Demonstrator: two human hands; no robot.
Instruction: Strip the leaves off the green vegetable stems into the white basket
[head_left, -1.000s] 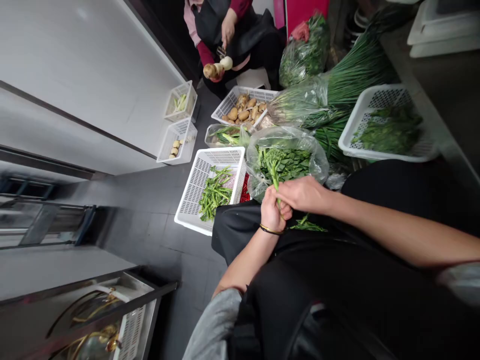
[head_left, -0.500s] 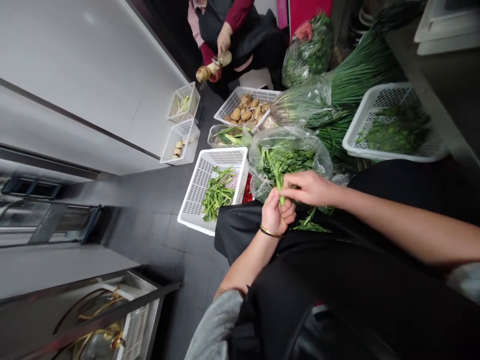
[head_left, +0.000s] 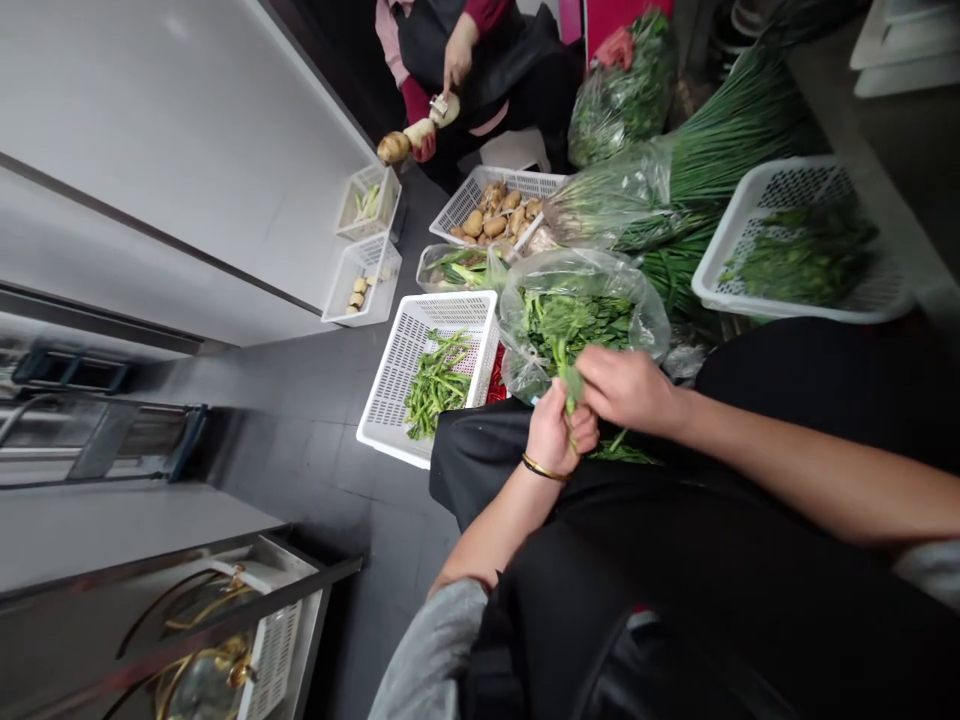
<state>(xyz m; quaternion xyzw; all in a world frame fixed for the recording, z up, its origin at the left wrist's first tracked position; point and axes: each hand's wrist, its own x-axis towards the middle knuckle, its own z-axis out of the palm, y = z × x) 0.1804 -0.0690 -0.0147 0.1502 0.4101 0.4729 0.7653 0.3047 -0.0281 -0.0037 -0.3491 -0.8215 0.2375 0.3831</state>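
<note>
Far out at 9 o'clock, beside the steel cabinet: small white crate [head_left: 375, 255], well apart from the work. Nearer, at 9 o'clock of the hands: white basket [head_left: 390, 380] on the floor, with a loose heap of green stems [head_left: 437, 385] inside.

Left hand [head_left: 553, 432], bangle at the wrist: clenched around the lower end of 1 green stalk [head_left: 568, 382], just above the black apron [head_left: 472, 455]. Leafy top of the stalk toward 12 o'clock, in front of the near side of the bag. Right hand [head_left: 628, 388], at 2 o'clock of the left and touching it: pinches the same stalk higher up, fingers curled over it.

At 12 o'clock of both hands: open plastic bag [head_left: 637, 310], full of leafy greens. At 6 o'clock of the right hand: a few leaf scraps [head_left: 619, 452], loose on the apron. Far out at 2 o'clock: second basket [head_left: 731, 220], also with greens.

Likely trouble from here:
- Too sharp a pull at the right: probably a snap in the wrong place, with good stem lost among the leaves.
- Slack hold at the left: probably a drop to the floor, between apron and white basket.
- Scraps on the sloped apron: apt to slide off.
- Careless toss toward 9 o'clock: could land short of the white basket's rim.
</note>
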